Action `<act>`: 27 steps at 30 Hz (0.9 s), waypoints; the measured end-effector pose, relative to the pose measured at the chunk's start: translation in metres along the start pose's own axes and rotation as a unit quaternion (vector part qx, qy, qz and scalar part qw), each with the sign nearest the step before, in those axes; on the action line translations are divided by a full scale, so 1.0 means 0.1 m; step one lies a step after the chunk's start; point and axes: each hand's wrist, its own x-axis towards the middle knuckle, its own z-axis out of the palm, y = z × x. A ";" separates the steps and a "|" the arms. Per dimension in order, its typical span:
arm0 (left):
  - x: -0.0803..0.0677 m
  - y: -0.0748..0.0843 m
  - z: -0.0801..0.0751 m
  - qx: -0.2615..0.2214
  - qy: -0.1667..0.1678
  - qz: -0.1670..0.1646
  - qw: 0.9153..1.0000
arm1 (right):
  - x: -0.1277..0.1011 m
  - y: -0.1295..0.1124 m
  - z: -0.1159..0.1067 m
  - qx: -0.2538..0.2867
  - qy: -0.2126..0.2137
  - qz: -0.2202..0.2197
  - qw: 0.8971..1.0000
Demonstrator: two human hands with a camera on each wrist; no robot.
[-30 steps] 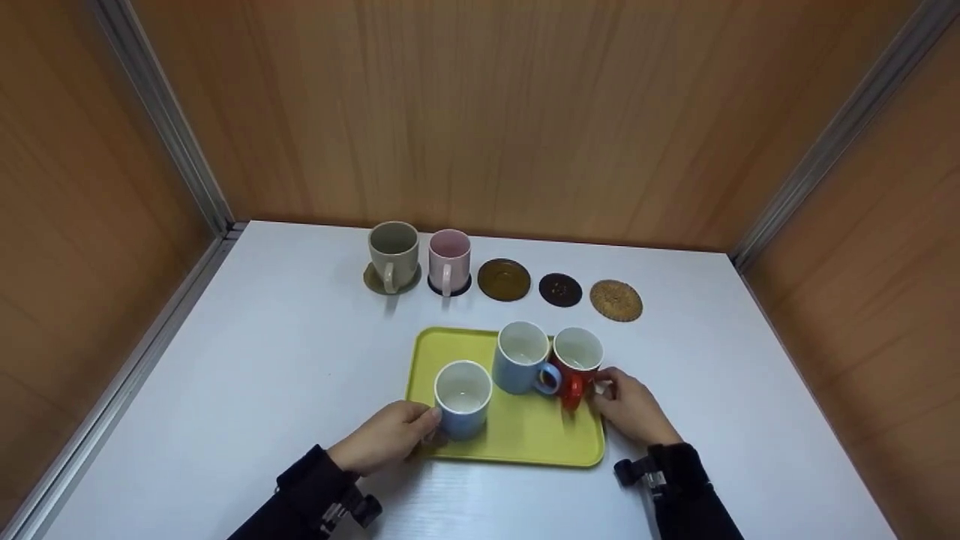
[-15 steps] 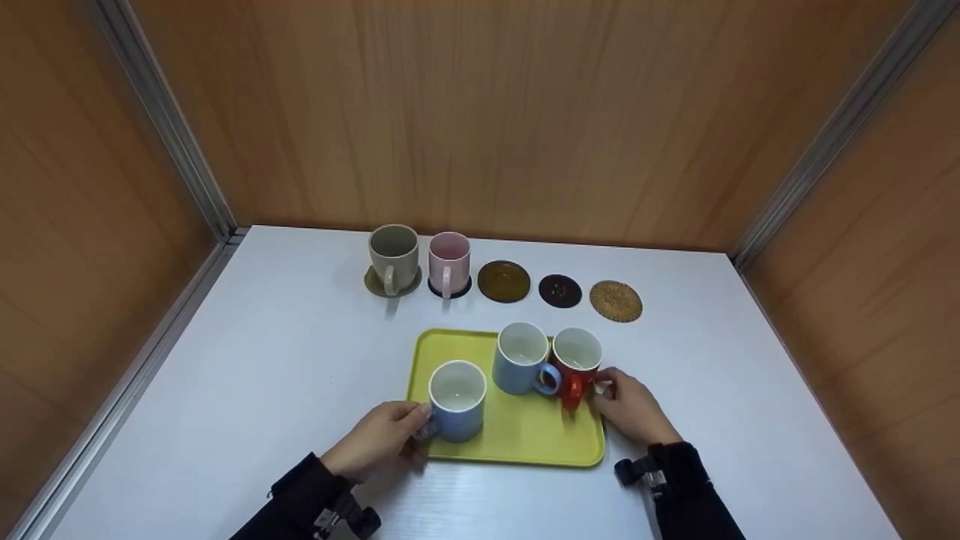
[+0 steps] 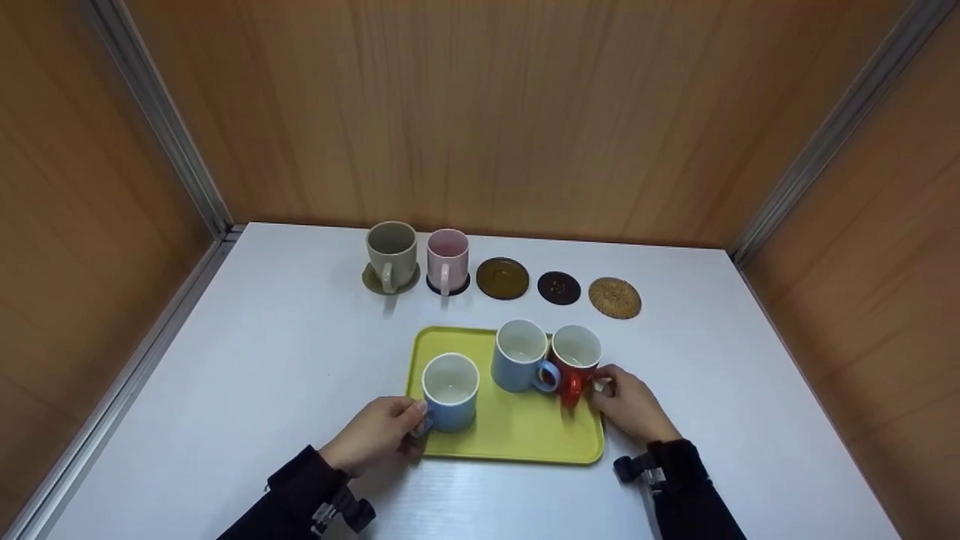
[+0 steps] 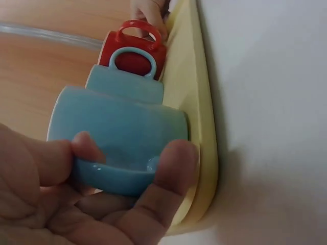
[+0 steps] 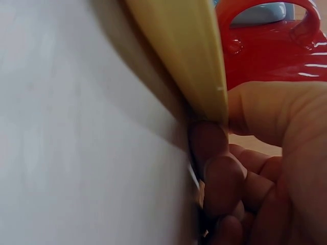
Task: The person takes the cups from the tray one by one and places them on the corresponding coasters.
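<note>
My left hand (image 3: 375,431) grips the handle of a light blue mug (image 3: 452,412) with a white inside, at the left end of a yellow tray (image 3: 525,446). The left wrist view shows thumb and fingers around that handle, the mug's base (image 4: 181,125) close over the tray. At the tray's right side, my right hand (image 3: 634,405) pinches the edge; in the right wrist view the thumb is above the tray wall (image 5: 189,56) and a fingertip beneath. Beside that hand stands a red mug (image 3: 572,390), with a second blue mug (image 3: 514,371) to its left, both upright on the tray.
Behind the tray runs a row of coasters. A beige mug (image 3: 392,259) and a pink mug (image 3: 448,259) stand on the two leftmost. To their right lie a brown coaster (image 3: 502,278), a dark one (image 3: 559,288) and a woven tan one (image 3: 615,298). A wooden panel (image 3: 480,112) backs the table.
My left hand has shifted slightly left and away from me with the blue mug, its fingers now on the handle. My right hand has stayed at the tray's edge.
</note>
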 end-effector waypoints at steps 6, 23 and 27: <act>0.02 0.04 -0.04 0.046 0.006 0.014 0.999 | 0.01 0.01 0.01 0.003 0.001 -0.008 1.000; 0.48 0.37 -0.06 -0.108 0.090 0.049 0.989 | 0.02 0.00 -0.02 0.004 0.000 -0.003 1.000; 0.75 0.50 0.00 -0.088 0.115 0.073 0.987 | 0.01 0.00 0.00 0.003 -0.005 0.002 1.000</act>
